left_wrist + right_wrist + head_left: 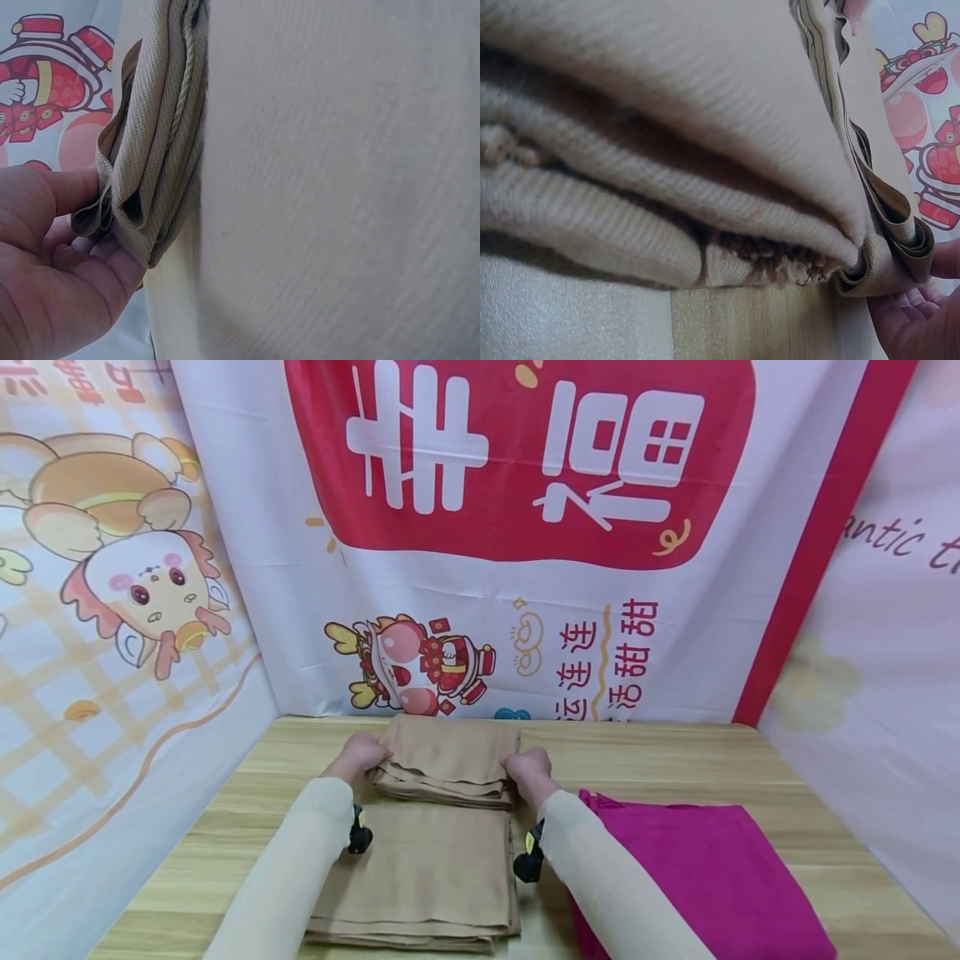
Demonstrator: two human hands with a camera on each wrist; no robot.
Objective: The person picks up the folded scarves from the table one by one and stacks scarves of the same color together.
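Toward the table's back edge lies a folded tan cloth (pixel 453 747), several layers thick. My left hand (pixel 363 753) grips its left side; in the left wrist view the thumb lies over the layers and the fingers (pixel 112 262) are beneath them. At the opposite side my right hand (pixel 528 768) pinches the right edge, fingers (pixel 911 311) under the fold in the right wrist view. Directly in front of it, another folded tan cloth (pixel 427 868) rests flat between my forearms. Whether the two tan parts are joined I cannot tell.
A folded magenta cloth (pixel 697 877) lies to the right, partly behind my right forearm. The wood-grain table (pixel 645 760) meets a printed white-and-red hanging sheet (pixel 525 635) at the back. Printed sheets also hang on the left (pixel 127 693) and right (pixel 862 652).
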